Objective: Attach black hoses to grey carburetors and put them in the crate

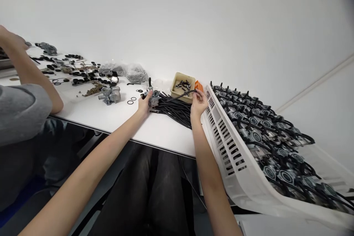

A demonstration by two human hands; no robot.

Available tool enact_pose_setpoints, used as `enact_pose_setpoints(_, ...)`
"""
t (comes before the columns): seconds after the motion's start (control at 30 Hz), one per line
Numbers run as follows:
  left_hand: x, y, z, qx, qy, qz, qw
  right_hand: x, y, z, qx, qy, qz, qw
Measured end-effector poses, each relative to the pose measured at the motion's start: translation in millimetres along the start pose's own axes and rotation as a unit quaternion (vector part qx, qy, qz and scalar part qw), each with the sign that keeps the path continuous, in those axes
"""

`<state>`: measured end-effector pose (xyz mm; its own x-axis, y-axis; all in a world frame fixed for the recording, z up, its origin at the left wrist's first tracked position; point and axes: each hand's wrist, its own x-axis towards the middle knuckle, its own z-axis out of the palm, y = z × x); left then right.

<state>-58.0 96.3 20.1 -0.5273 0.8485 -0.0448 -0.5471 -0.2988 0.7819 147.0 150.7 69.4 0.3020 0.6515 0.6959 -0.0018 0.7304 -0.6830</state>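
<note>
My left hand [144,104] is closed around a metal carburetor [155,100] with a black cap standing up on top. Between the fingertips of my right hand [198,103] is the end of a thin black rubber hose [182,95], which stretches left toward the carburetor; whether it is joined there I cannot tell. Beneath and between my hands lies a bundle of black hoses [175,110] on the white table. Just behind them stands a cream bin [177,77] with small metal and black parts inside. Another carburetor [110,96] sits to the left of my left hand.
A white slatted crate [221,136] full of carburetors with hoses [256,136] stands at the right. An orange box [198,86] is behind my right hand. Black rings [130,102], bagged parts [136,73] and brass pieces [94,89] lie leftward. Another person's arm [33,70] reaches in at far left.
</note>
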Motion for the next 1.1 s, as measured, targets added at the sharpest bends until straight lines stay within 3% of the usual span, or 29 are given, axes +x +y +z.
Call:
enact_pose_setpoints(0.2,2,-4,-3.7,0.025,-0.005,0.017,1.0,-22,-11,4,-0.026,-0.012,-0.029,0.999)
enact_pose_setpoints(0.47,3,-6,-5.5,0.038,-0.008,0.037,0.999,-42,-11,18,0.055,-0.16,0.085,0.982)
enact_pose_setpoints(0.67,1,-4,-3.7,0.037,-0.002,0.029,0.999,-50,-7,26,0.118,-0.214,0.146,0.959)
enact_pose_setpoints(0.77,-1,-2,-2.9,0.044,0.005,0.036,0.998,-51,-7,27,0.135,-0.216,0.166,0.953)
enact_pose_setpoints(0.97,0,-1,-2.0,0.044,0.012,0.05,0.998,-39,-7,20,0.121,-0.147,0.19,0.963)
enact_pose_setpoints(1.1,-1,-2,-0.1,0.05,0.003,0.045,0.998,-43,-3,22,0.12,-0.168,0.21,0.956)
